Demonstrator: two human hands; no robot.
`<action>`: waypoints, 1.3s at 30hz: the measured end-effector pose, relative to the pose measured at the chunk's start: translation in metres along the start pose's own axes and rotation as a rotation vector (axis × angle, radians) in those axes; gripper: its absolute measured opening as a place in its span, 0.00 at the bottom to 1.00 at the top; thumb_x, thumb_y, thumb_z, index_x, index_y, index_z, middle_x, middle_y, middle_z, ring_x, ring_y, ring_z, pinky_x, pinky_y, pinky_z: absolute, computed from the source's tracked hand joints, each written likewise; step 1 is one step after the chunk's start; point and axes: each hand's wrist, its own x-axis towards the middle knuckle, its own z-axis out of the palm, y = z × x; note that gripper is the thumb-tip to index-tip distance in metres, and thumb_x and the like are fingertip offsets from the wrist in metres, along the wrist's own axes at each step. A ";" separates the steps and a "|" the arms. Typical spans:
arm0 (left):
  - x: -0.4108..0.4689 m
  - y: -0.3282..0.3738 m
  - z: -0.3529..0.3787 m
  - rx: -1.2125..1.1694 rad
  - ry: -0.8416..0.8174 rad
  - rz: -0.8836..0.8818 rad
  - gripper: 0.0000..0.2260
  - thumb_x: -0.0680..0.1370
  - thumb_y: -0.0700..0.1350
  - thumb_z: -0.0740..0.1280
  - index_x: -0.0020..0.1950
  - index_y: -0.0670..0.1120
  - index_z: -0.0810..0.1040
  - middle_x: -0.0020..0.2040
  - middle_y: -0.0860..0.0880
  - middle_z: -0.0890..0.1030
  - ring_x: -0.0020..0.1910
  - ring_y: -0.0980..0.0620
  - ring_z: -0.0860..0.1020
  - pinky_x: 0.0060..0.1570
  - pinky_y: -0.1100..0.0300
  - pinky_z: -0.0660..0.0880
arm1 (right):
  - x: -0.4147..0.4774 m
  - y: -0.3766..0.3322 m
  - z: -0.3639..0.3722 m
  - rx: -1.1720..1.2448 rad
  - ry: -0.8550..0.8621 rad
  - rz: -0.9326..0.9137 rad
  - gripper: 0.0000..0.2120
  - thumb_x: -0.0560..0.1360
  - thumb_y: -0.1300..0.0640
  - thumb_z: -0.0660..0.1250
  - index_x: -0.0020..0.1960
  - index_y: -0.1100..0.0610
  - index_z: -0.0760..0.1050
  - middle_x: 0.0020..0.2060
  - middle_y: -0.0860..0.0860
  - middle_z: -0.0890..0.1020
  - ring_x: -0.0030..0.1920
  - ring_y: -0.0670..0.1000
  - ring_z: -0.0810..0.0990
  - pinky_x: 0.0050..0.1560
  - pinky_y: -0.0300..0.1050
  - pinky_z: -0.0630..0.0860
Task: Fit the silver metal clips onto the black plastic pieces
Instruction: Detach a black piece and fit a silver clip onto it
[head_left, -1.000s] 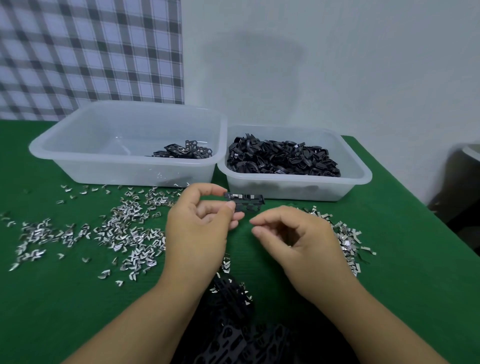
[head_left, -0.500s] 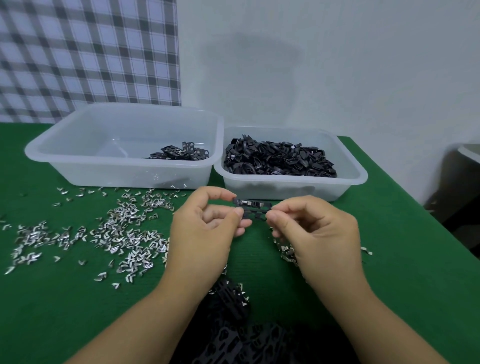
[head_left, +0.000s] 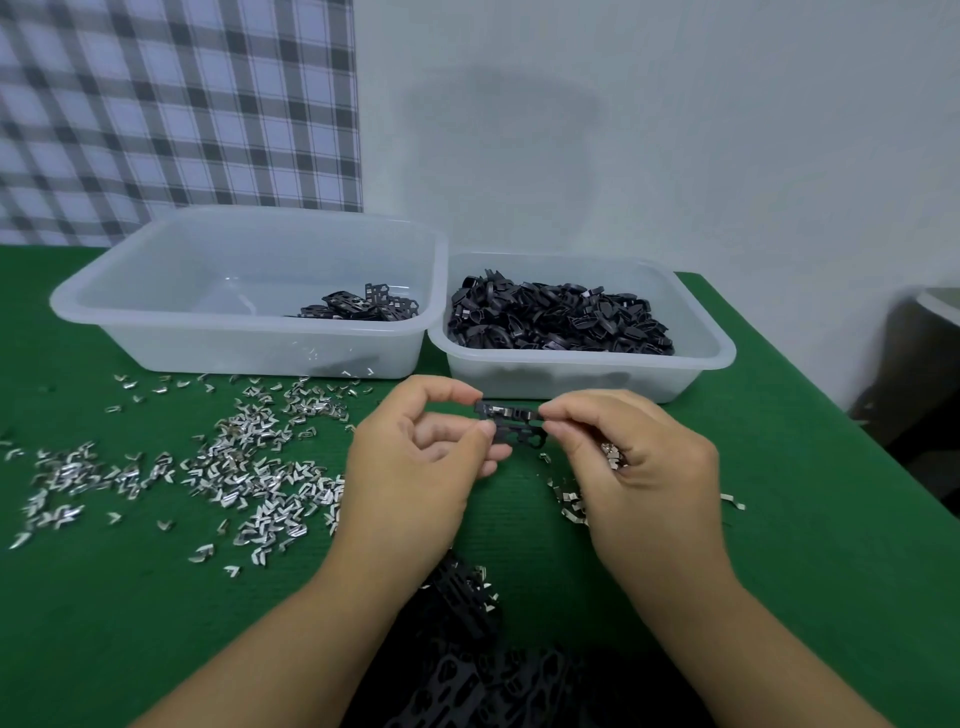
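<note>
far left, a checked cloth (head_left: 176, 114) hangs behind the green bench (head_left: 104, 623). silver metal clips (head_left: 249, 467) lie scattered across the bench's left half, in front of a clear tub (head_left: 156, 322) with a few black strips (head_left: 363, 306) in its right corner. the left hand (head_left: 415, 483) is curled, thumb and forefinger pinching the left end of a black plastic piece (head_left: 511, 426) held up off the bench, just in front of the tubs. there's a glint of silver along the piece's top edge. the right hand (head_left: 639, 467) pinches the other end, and something silver shows in its palm. more clips (head_left: 571, 504) lie under that hand. behind it, touching the first tub, a second tub (head_left: 711, 353) holds a heap of black parts (head_left: 561, 319). nearest the person sits a dark pile of black strips (head_left: 467, 675).
</note>
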 end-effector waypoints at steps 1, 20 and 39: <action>0.000 0.000 0.000 0.003 -0.002 0.001 0.09 0.74 0.33 0.69 0.47 0.47 0.78 0.34 0.44 0.84 0.37 0.51 0.85 0.36 0.66 0.78 | 0.000 0.001 0.000 -0.004 0.000 -0.006 0.06 0.69 0.66 0.72 0.43 0.57 0.82 0.39 0.46 0.82 0.42 0.44 0.79 0.47 0.35 0.74; -0.004 0.004 0.003 0.018 -0.053 0.009 0.09 0.73 0.32 0.69 0.45 0.46 0.81 0.33 0.43 0.84 0.36 0.51 0.85 0.38 0.64 0.80 | 0.001 0.005 0.005 0.024 -0.058 0.120 0.04 0.67 0.64 0.74 0.40 0.56 0.82 0.41 0.46 0.74 0.46 0.51 0.74 0.48 0.34 0.68; -0.001 0.004 0.002 0.107 -0.083 0.047 0.13 0.74 0.28 0.66 0.42 0.47 0.81 0.37 0.45 0.84 0.34 0.55 0.83 0.37 0.67 0.78 | 0.003 0.010 0.000 0.151 -0.296 0.242 0.13 0.70 0.59 0.72 0.49 0.44 0.81 0.43 0.37 0.81 0.46 0.38 0.77 0.50 0.33 0.70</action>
